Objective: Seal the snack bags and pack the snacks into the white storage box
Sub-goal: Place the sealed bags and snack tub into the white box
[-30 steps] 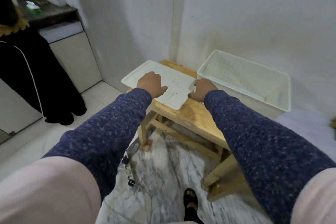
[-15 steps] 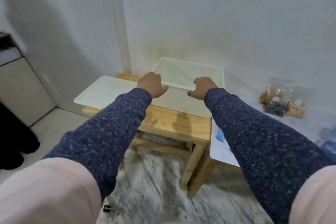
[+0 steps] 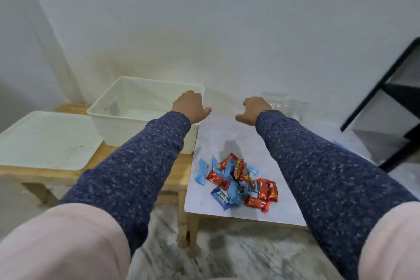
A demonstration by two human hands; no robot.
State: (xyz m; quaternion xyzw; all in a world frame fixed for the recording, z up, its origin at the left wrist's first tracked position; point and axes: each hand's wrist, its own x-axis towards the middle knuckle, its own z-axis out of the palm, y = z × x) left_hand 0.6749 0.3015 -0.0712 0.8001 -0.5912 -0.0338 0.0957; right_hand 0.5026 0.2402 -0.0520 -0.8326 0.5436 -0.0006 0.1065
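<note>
The white storage box stands open on a wooden table, its inside bare as far as I see. My left hand hovers over the box's right rim with fingers loosely curled, holding nothing. My right hand reaches out over the white table top, also loosely curled and holding nothing. Just beyond it lie clear snack bags, partly hidden by the hand. A pile of small red and blue wrapped snacks lies on the white table between my forearms.
The box's white lid lies flat on the wooden table to the left. The white table abuts it on the right. A black-framed shelf stands at the far right. A wall runs close behind.
My view has swung right from the lid to the white table. Both hands have left the lid, which lies on the wooden table; the left is now over the box, the right near the clear bags.
</note>
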